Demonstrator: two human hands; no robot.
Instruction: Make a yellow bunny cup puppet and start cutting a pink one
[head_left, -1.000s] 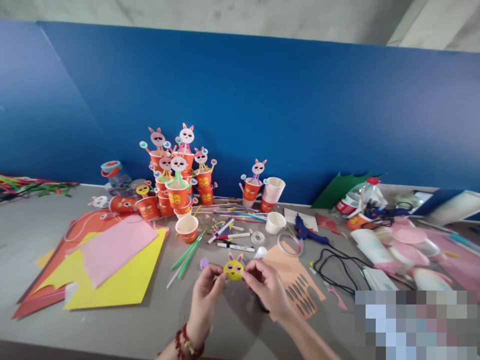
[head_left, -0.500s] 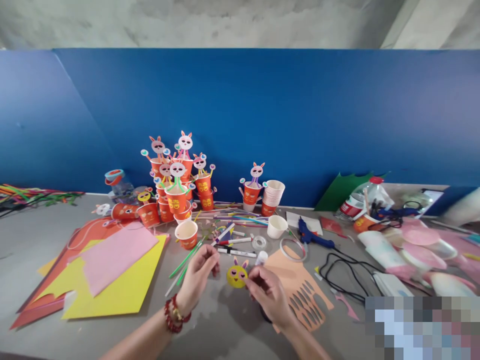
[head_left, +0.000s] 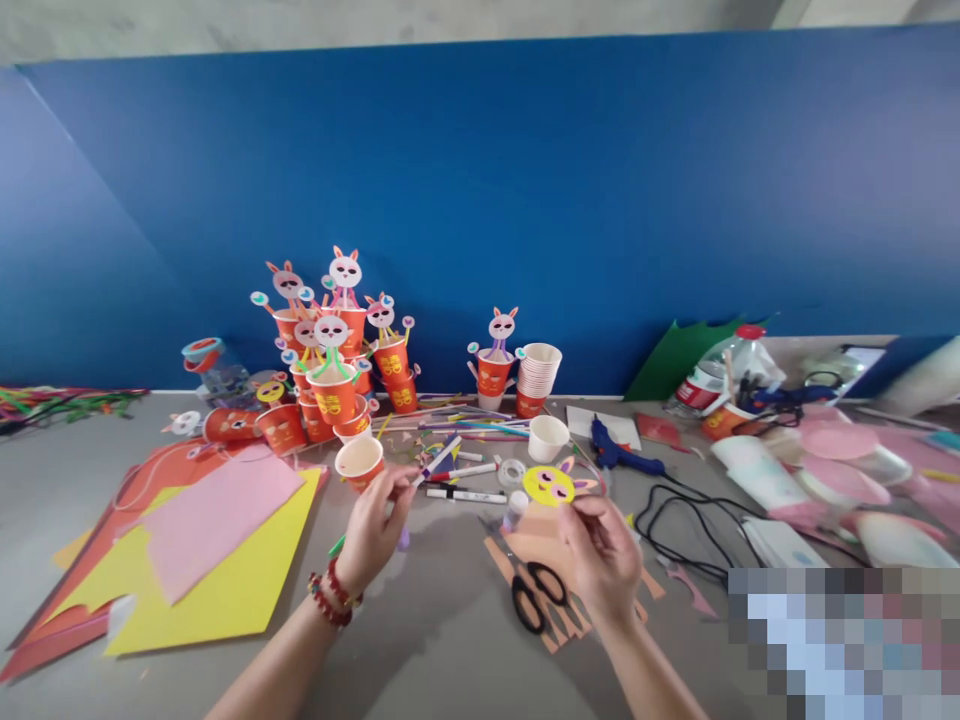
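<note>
My right hand (head_left: 606, 555) pinches a round yellow paper rabbit face (head_left: 548, 486) with purple-pink eyes and ears by its lower right edge. The face is held up above the table, tilted. My left hand (head_left: 380, 525) is at the left, fingers curled together, with their tips beside the capped end of a white marker (head_left: 441, 458). A small purple piece (head_left: 405, 539) shows below its fingers; whether it is held cannot be told. Black-handled scissors (head_left: 529, 585) lie on a cut orange sheet (head_left: 551, 540) below my right hand.
Decorated red cups (head_left: 334, 398) with rabbit figures stand at the back left, near an upright open cup (head_left: 360, 462). A cup stack (head_left: 538, 372), a white cup (head_left: 548, 438), a blue glue gun (head_left: 626, 452) and its black cable lie right. Coloured paper (head_left: 277, 560) covers the left.
My right hand has raised the yellow rabbit face up and to the right, uncovering the scissors. My left hand has moved slightly left, towards the marker. The view has shifted a little.
</note>
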